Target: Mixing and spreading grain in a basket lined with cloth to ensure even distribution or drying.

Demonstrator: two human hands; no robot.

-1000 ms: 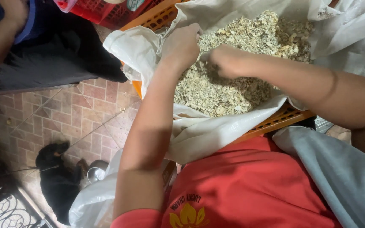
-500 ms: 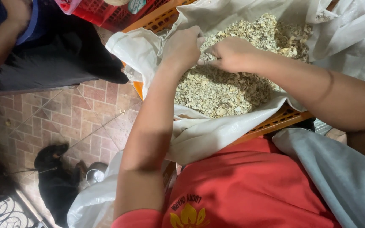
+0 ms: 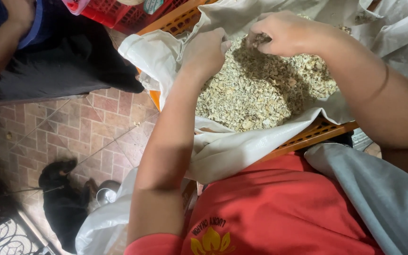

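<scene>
Both hands, the left hand (image 3: pixel 206 49) and right hand (image 3: pixel 286 33), are pinching flakes (image 3: pixel 260 89) over the white sack (image 3: pixel 242 151), fingers curled closed.

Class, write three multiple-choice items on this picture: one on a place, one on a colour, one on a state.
1. Where does the pale flaky material lie?
A in the white sack
B on the floor
C in a bucket

2. What colour is the crate under the white sack?
A blue
B orange
C green

3. How is the right hand?
A flat open
B pinching some flakes
C off the heap

Answers:
1 A, the cloth surrounds the heap.
2 B, its orange lattice shows below.
3 B, fingertips meet; the left hand curls beside it.
</scene>
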